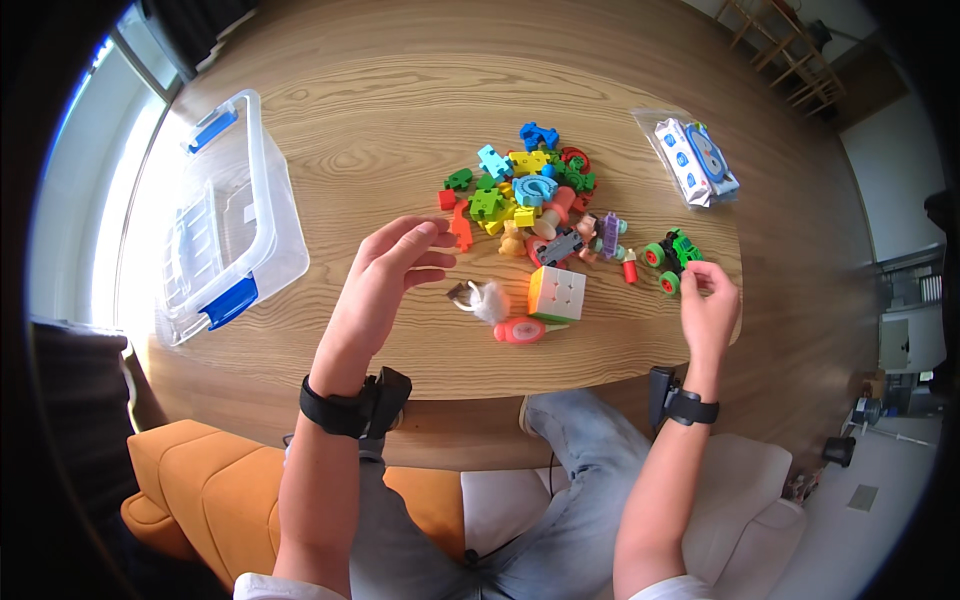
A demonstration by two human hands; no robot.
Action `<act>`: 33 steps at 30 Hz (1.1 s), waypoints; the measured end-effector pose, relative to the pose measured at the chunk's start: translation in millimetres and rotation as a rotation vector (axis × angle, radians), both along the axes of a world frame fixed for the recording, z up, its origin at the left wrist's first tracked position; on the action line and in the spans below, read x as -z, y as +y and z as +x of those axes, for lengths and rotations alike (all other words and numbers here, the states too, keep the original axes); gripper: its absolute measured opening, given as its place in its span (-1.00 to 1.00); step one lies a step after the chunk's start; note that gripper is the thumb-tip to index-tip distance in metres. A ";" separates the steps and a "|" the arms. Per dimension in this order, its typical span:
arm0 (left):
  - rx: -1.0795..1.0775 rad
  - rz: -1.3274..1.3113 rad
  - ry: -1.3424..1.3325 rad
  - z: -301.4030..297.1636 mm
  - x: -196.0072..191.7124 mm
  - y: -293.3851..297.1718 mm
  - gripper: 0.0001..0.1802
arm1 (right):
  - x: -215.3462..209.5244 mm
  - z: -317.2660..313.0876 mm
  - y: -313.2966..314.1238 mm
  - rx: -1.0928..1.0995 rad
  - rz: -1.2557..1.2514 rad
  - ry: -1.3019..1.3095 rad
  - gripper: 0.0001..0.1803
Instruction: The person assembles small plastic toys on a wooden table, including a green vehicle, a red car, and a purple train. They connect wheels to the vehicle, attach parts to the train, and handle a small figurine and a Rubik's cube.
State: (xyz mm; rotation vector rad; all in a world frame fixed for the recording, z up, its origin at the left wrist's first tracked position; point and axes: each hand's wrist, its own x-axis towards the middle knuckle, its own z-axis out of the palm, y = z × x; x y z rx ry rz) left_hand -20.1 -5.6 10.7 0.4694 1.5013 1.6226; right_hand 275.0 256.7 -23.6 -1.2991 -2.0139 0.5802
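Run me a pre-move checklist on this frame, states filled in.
1. Left hand free: ok. Nothing in it, fingers apart.
2. Right hand firm on the green truck: cannot tell. Fingertips are at its near side, but contact force doesn't show.
3. Truck clear of the toy pile: ok. Stands apart, to its right.
4. Pile pieces separated: not ok. They are heaped and overlapping.
5. Bin clear of both hands: ok. Off to the left.
6. Wipes pack clear of right hand: ok. Lies beyond the truck.
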 end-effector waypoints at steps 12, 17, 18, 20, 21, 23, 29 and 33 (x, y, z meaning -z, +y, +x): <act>0.049 -0.136 0.311 15.4 4.0 9.6 -0.67 | -23.6 -66.2 -70.7 -0.492 -0.319 -0.062 -0.69; 0.055 -0.173 0.397 18.5 4.3 11.5 -0.70 | -18.3 -64.2 -83.4 -0.570 -0.274 -0.260 -0.16; 0.059 -0.174 0.407 19.0 3.9 11.6 -0.70 | -14.9 -65.1 -85.2 -0.571 -0.233 -0.258 -0.13; 0.065 -0.178 0.426 19.6 3.1 11.4 -0.71 | -5.6 -67.1 -88.6 -0.572 -0.152 -0.254 -0.07; 0.068 -0.181 0.431 19.5 3.1 11.4 -0.71 | -6.1 -69.3 -90.0 -0.563 -0.189 -0.273 0.00; 0.073 -0.189 0.442 19.6 3.0 11.3 -0.71 | -6.1 -72.3 -92.7 -0.547 -0.193 -0.290 -0.05; 0.063 -0.182 0.465 19.7 2.1 9.3 -0.72 | -10.1 -79.4 -91.1 -0.546 -0.268 -0.299 -0.22; 0.067 -0.185 0.485 17.2 3.2 7.6 -0.73 | -16.6 -82.7 -90.9 -0.541 -0.273 -0.280 -0.28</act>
